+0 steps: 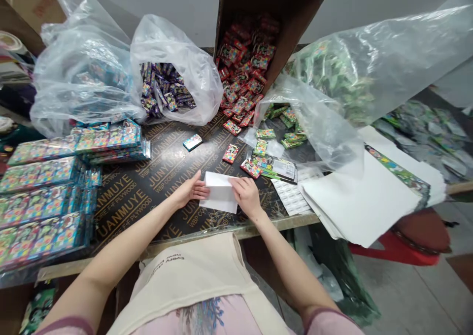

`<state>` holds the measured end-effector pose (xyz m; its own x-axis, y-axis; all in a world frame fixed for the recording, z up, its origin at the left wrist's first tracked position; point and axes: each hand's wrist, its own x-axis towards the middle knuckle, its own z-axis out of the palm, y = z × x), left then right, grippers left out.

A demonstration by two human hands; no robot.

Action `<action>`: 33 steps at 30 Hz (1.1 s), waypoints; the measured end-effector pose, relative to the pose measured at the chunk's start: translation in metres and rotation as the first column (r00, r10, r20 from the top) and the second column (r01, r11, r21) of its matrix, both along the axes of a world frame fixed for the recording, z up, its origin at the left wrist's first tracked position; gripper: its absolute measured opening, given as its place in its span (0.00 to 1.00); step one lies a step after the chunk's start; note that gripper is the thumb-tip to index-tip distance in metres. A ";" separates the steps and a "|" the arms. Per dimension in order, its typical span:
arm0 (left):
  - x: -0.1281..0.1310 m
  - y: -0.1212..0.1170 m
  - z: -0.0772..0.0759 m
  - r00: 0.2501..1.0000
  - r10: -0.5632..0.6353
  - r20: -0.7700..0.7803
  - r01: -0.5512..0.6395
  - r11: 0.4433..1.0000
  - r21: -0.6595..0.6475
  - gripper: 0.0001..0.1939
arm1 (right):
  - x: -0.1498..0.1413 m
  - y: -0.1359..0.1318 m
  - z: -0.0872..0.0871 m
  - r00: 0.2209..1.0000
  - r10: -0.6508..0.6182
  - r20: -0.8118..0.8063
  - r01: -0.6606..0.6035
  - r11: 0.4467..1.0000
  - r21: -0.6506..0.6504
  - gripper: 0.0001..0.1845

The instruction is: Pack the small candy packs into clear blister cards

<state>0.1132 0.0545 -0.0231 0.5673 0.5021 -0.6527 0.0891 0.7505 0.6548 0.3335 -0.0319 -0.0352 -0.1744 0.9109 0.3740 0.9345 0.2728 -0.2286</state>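
A white folded card (218,205) is held just above the near edge of the dark table, its upper flap bent over the lower part. My left hand (190,191) holds its left edge, the thumb pointing up and the fingers against the side. At the upper right corner, my right hand (247,197) pinches the card between thumb and fingers. Beyond the card lie a small blue and white packet (192,142) and a small red packet (230,153). Another red packet (251,168) rests by a green and black printed package (277,167), right of my right hand.
Stacks of blue packs (40,192) fill the left side. Behind are a plastic bag of purple packets (166,91), a tipped cardboard box (291,24) spilling red packets, and a bag of green packets (291,128). White sheets (362,192) overhang the table edge at right.
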 end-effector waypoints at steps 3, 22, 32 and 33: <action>-0.001 0.000 0.005 0.990 0.131 0.053 -0.125 0.986 -0.108 0.30 | -0.020 -0.009 0.016 0.961 0.271 -0.049 -0.264 0.958 0.110 0.18; -0.037 -0.019 0.031 0.903 0.399 0.158 -0.409 0.687 0.601 0.39 | -0.063 0.021 0.041 0.152 -0.256 -0.955 -0.093 0.958 -0.271 0.36; -0.038 -0.016 0.032 0.906 0.421 -0.053 -0.297 0.719 0.629 0.17 | -0.057 0.021 0.039 0.293 -0.405 -0.866 -0.082 0.892 -0.445 0.14; -0.038 -0.015 0.032 0.899 0.430 -0.088 -0.270 0.700 0.661 0.14 | -0.058 0.021 0.041 0.354 -0.397 -0.847 -0.032 0.900 -0.435 0.11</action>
